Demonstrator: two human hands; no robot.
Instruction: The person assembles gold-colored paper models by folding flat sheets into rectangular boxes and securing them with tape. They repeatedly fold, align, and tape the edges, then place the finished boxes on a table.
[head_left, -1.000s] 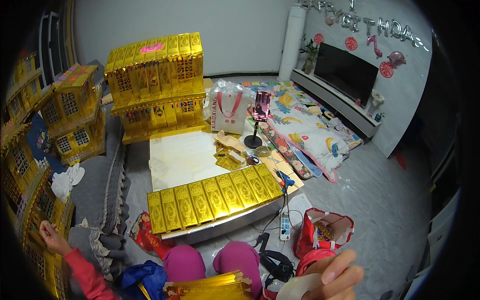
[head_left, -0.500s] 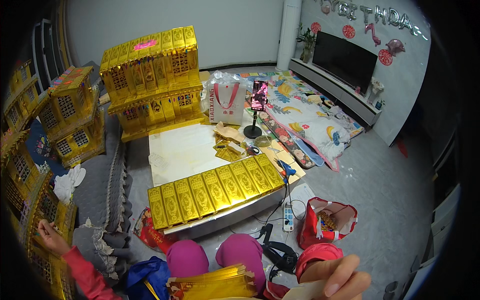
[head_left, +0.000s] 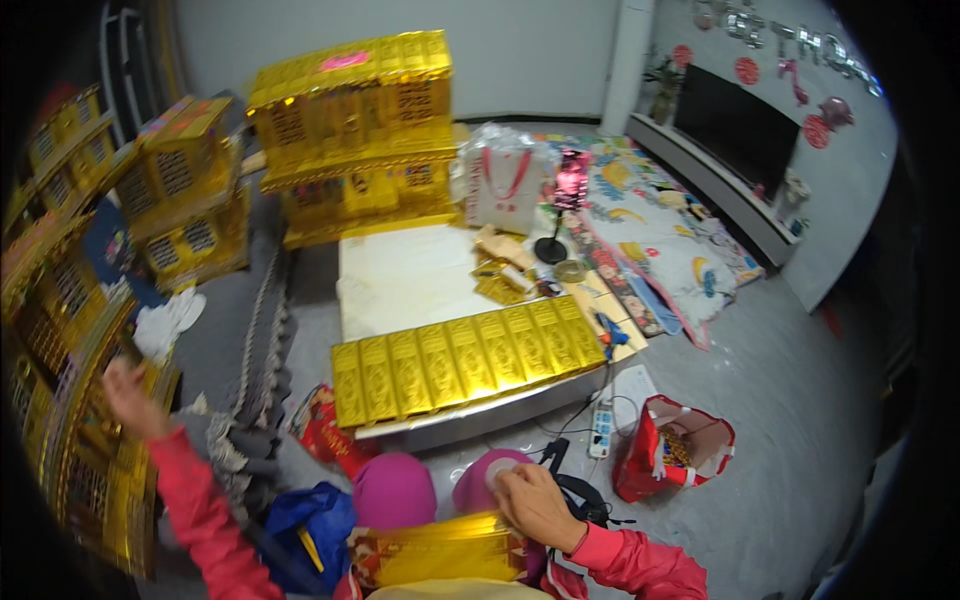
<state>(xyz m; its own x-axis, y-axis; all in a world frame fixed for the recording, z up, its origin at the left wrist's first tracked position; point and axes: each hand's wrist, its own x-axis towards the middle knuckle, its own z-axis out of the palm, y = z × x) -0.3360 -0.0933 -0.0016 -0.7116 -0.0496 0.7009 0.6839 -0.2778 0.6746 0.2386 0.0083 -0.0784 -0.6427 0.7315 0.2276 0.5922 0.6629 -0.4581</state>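
Observation:
My left hand (head_left: pixel 138 402), blurred by motion, is raised beside a gold paper house (head_left: pixel 85 440) at the left; whether its fingers hold anything does not show. Above my lap, my right hand (head_left: pixel 540 505) is closed on a small pale round thing (head_left: pixel 499 474), too blurred to name. Just below that hand, a stack of gold foil sheets (head_left: pixel 435 550) lies across my thighs. In front of my knees, a row of gold embossed panels (head_left: pixel 468 358) lies along the near edge of a low white table (head_left: pixel 400 290).
A large gold paper house (head_left: pixel 350 130) stands behind the table. Beside it are a white gift bag (head_left: pixel 500 195) and a phone on a stand (head_left: pixel 570 185). To the right, an open red bag (head_left: pixel 670 450) and a power strip (head_left: pixel 600 430) with cables sit on the floor.
My right hand has moved from the lower right inward over my lap. My left hand is now slightly higher and farther right in view. The whole view has shifted, and the gold panels lie as before.

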